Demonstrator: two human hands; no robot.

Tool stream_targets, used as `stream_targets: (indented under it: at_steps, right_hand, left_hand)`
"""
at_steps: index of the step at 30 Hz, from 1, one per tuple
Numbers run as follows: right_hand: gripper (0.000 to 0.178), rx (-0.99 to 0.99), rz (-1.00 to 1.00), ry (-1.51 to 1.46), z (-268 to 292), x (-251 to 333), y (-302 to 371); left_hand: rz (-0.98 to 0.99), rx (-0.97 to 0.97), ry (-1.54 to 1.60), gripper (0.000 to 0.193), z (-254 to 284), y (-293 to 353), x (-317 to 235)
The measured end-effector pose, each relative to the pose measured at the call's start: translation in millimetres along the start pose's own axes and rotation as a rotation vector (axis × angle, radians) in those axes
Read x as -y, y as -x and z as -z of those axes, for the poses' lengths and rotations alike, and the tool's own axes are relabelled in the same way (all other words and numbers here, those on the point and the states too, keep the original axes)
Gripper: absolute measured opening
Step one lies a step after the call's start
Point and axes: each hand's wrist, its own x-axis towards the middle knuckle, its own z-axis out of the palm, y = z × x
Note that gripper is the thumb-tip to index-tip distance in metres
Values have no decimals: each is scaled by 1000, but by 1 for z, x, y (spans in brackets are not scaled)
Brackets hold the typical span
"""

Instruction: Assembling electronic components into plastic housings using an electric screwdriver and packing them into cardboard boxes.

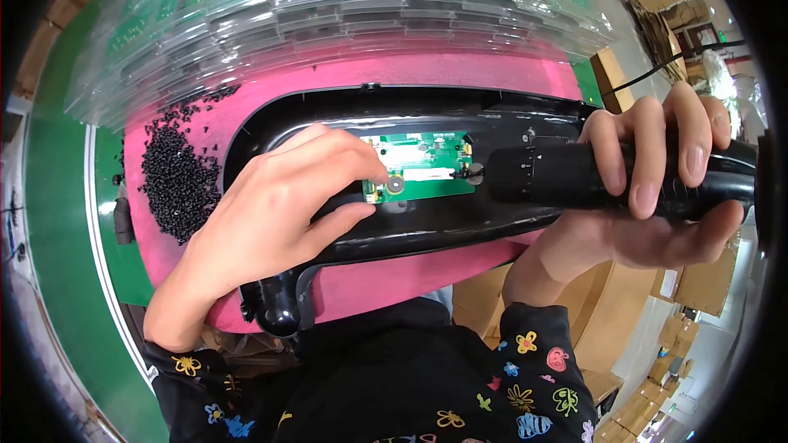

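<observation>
The right hand (648, 152) grasps the black tool (558, 176), which could scrape the circuit board (435, 189) inside the black shell (525, 217) toward the bench's (386, 283) near edge, should the left hand (283, 189), pinching or merely touching I cannot tell, let it shift.

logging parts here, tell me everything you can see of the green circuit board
The green circuit board is a flat, rectangular plate with components, bright whitish patches and a round grey part near its left end. It lies component side up inside a black shell. The left hand seems to touch its left end; a black tool reaches its right end.
</observation>
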Motion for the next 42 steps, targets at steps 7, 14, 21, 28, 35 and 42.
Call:
stream_targets:
  at_steps: [7,14,21,28,35,42]
  right_hand:
    - [46,134,-43,138,12,14,1]
    - [52,177,-230,259,17,20,1]
    - [55,304,-208,315,19,11,-4]
    - [57,330,-220,303,19,4,-7]
    - [60,299,-243,252,21,-3,-4]
    - [62,169,-290,192,20,0,-5]
  left_hand:
    - [-25,65,-83,32,-1,-2,0]
    - [-26,93,-100,33,-3,-2,-1]
    - [-72,124,-111,32,-4,-1,-1]
    - [-82,129,-123,31,-4,-3,-1]
    - [-94,82,-172,28,0,-5,-5]
    - [-49,-328,-506,28,15,-7,1]
